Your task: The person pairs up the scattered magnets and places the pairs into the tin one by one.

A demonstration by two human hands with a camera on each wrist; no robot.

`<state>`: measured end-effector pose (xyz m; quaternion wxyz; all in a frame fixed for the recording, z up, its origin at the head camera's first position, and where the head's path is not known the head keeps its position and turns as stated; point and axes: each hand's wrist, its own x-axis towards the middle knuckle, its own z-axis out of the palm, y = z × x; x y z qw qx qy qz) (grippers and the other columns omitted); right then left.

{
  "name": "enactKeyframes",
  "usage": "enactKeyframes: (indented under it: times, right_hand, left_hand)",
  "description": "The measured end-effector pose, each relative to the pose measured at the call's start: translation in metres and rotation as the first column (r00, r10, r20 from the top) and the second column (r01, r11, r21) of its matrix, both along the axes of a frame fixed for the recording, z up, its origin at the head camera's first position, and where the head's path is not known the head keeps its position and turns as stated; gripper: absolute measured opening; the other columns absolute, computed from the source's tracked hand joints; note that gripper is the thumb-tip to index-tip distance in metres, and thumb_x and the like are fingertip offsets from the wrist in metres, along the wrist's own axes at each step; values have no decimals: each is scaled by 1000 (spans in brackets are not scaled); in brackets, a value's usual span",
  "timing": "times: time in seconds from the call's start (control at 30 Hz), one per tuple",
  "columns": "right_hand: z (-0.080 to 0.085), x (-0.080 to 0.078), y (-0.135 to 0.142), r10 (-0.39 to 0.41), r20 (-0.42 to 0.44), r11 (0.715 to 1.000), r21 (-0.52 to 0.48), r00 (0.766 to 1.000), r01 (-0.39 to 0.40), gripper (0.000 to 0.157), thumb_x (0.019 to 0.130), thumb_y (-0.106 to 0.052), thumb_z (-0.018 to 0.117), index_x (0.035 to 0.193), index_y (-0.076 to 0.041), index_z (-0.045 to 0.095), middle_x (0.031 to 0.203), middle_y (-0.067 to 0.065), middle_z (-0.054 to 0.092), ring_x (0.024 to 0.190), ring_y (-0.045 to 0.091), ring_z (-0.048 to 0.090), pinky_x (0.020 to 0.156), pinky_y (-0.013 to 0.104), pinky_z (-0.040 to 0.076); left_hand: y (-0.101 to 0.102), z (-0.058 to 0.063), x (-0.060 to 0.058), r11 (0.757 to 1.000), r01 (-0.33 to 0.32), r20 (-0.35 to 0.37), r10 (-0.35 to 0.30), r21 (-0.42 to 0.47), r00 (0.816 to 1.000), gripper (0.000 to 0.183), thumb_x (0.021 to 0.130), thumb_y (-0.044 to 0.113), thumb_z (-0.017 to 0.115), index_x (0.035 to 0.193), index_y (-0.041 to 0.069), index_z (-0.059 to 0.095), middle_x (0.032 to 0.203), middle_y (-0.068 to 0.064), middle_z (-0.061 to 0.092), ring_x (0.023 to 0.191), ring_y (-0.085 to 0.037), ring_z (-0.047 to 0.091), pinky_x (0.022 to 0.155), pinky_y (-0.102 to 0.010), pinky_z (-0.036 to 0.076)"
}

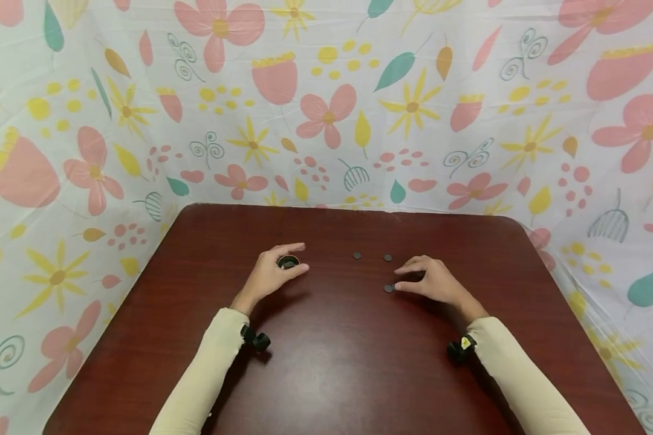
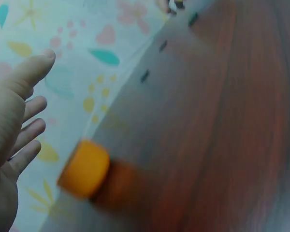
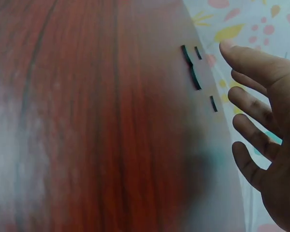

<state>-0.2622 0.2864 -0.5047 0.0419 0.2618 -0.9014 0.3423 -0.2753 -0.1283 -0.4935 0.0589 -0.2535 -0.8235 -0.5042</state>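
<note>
The left hand (image 1: 274, 266) reaches forward and slightly inward over the table, its forearm slanting up from the near edge, thumb and forefinger parted in a wide C. Nothing is gripped by it: in the left wrist view its fingers are spread apart and loosely bent, away from the container. One orange container (image 2: 85, 169) sits under that hand, its round mouth showing between thumb and forefinger from above. Something dark and grey lies inside the mouth; how many pieces, I cannot tell.

The right hand (image 1: 434, 281) mirrors this pose, arm angled inward, palm turned toward the left hand, thumb and forefinger parted by a smaller gap. Its fingers curve gently in the right wrist view and hold nothing.

Four small dark discs lie on the table between the two hands. Two of them, a touching pair (image 1: 390, 288), are right at the right thumb's tip; whether the thumb touches them, I cannot tell. A third disc (image 1: 387, 258) lies just past the right forefinger's tip, a little toward the left hand. The fourth disc (image 1: 357, 256) is farther left, in the gap between the hands and well apart from the left fingertips.

Two sleeves, pale cream, cover the forearms, and one small black camera is strapped at each wrist. Beyond both hands hangs a flower-printed cloth (image 1: 326, 66).
</note>
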Motion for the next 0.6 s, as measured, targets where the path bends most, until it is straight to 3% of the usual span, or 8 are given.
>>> enactKeyframes:
  times: [0.13,0.3,0.4,0.6]
  right_hand:
    - [-4,-4,-6,33,-16,999,33,999,-33,36,75,-41,81,104,-19,77,100,-5,65,93,14,57,74,39,50]
    - [-7,-9,-12,60,2,995,82,998,-60,35,75,-46,79,102,-23,77,98,-8,64,92,11,54,75,36,48]
    - [-8,-10,-15,61,45,994,91,997,-64,34,74,-45,80,101,-24,77,98,-9,64,92,11,52,75,36,47]
    - [-11,-10,-15,34,85,992,118,996,-44,34,73,-44,82,101,-25,77,99,-9,63,91,11,51,75,35,45]
  left_hand:
    - [-22,-15,-3,999,-45,47,45,-2,998,59,81,40,75,135,31,54,136,4,54,124,-25,50,93,-52,44]
    - [-34,-32,-4,996,-88,80,89,-17,993,67,80,40,77,138,19,53,137,-2,54,121,-25,52,96,-52,43]
    - [-36,-37,-5,996,-84,87,85,-15,993,69,80,39,77,139,13,52,136,-6,55,118,-26,54,94,-51,44]
    - [-35,-42,-7,996,-82,88,85,-36,992,68,81,39,76,138,12,52,134,-3,57,112,-24,56,93,-46,46]
